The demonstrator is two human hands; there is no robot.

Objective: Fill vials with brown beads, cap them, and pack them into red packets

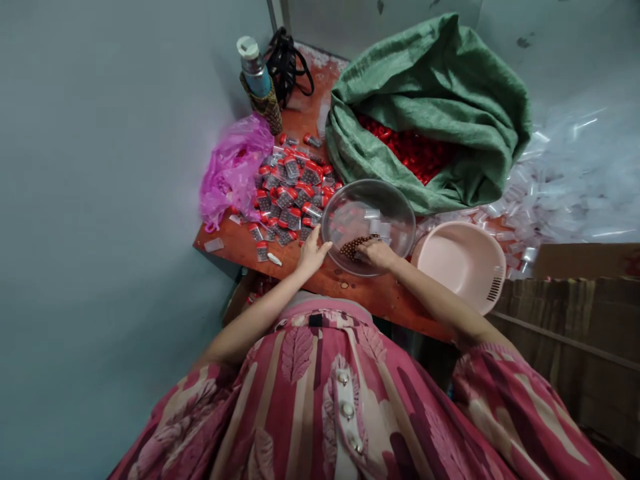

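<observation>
A clear plastic bowl (350, 190) stands on the orange-red board in front of me. My left hand (313, 253) rests against its left side, thumb and fingers apart. Inside the bowl, my right hand (379, 254) has its fingers bent down at a small heap of brown beads (353, 247); what is between the fingertips is hidden. Several small clear containers (381, 230) lie in the bowl beyond that hand. Left of the bowl is a pile of small clear containers with red caps (290, 218) and dark contents.
A green sack (390, 160) of red caps (417, 153) lies behind the bowl. To the right are a pink basin (445, 260), a heap of clear containers (575, 180) and cardboard (585, 260). A purple plastic bag (237, 167) and a bottle (256, 73) stand left.
</observation>
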